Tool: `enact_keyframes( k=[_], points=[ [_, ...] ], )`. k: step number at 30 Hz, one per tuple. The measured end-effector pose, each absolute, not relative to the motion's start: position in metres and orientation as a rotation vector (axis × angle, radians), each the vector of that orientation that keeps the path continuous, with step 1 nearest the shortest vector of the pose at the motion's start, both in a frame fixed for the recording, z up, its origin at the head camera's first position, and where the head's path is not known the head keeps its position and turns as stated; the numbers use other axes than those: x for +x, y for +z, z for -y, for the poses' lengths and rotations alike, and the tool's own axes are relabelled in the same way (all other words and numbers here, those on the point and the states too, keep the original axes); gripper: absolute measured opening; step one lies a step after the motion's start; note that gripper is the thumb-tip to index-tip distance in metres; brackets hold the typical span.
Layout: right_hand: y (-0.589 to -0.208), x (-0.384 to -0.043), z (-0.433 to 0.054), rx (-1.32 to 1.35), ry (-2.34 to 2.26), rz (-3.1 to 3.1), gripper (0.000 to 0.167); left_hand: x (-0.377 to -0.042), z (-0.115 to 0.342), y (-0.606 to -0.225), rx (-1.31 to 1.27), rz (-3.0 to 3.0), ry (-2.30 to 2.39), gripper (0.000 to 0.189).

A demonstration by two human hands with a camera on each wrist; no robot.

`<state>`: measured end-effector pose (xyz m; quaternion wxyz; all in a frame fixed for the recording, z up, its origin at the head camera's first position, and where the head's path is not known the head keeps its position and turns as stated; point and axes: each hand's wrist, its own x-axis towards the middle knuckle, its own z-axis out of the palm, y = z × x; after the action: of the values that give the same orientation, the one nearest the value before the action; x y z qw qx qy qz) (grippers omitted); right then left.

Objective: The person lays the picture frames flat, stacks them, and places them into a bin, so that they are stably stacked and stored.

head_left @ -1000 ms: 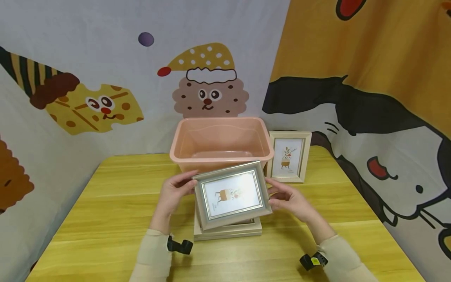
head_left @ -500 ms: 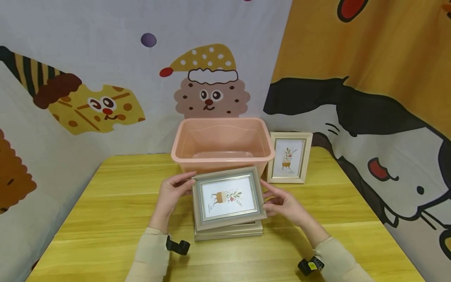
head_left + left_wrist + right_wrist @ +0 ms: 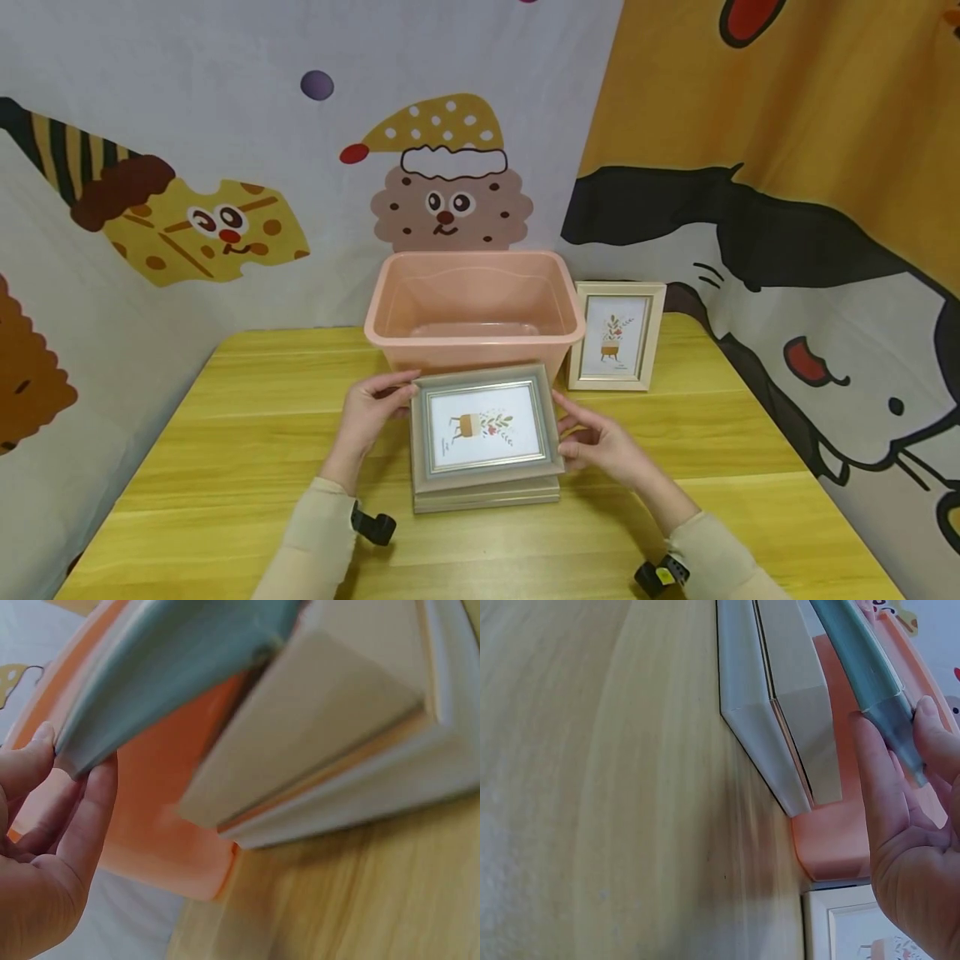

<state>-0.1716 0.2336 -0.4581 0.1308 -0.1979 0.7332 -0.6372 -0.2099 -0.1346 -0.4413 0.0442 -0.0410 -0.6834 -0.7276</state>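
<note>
A grey-green picture frame point(image 3: 480, 482) with a plant picture lies sideways between my hands, just above a stack of pale frames point(image 3: 487, 498). My left hand point(image 3: 367, 421) pinches its upper left corner, thumb on the face and fingers beneath. At the opposite short side, my right hand point(image 3: 603, 446) pinches the frame's edge between thumb and fingers. Both wrist views show a gap between the held frame point(image 3: 172, 667) and the two stacked frames point(image 3: 799, 712), with the near side tilted toward the stack. The held frame covers most of the stack in the head view.
Behind the stack stands a pink plastic bin point(image 3: 472, 342). A cream picture frame point(image 3: 648, 342) stands upright to the bin's right. Everything is on a wooden table point(image 3: 262, 417), with a cartoon-print cloth point(image 3: 262, 133) hanging behind.
Both hands have lowered the grey-green frame toward the stack and shifted it slightly left and toward me. Its tilt has lessened, so it lines up more closely with the frames below.
</note>
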Motion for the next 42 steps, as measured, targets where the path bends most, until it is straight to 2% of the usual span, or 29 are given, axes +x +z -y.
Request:
enact_keyframes(
  k=[13, 21, 42],
  points=[
    [-0.464, -0.171, -0.233, -0.593, -1.8, -2.163, 0.08, -0.213, 0.135, -0.446, -0.123, 2.128, -2.246, 0.031],
    [-0.469, -0.173, -0.233, -0.743, -1.755, -2.25, 0.078, -0.215, 0.135, -0.448, -0.136, 2.139, -2.254, 0.031],
    [-0.472, -0.175, -0.235, -0.732, -1.699, -2.274, 0.074, -0.221, 0.133, -0.459, -0.068, 2.229, -2.203, 0.029]
  ],
)
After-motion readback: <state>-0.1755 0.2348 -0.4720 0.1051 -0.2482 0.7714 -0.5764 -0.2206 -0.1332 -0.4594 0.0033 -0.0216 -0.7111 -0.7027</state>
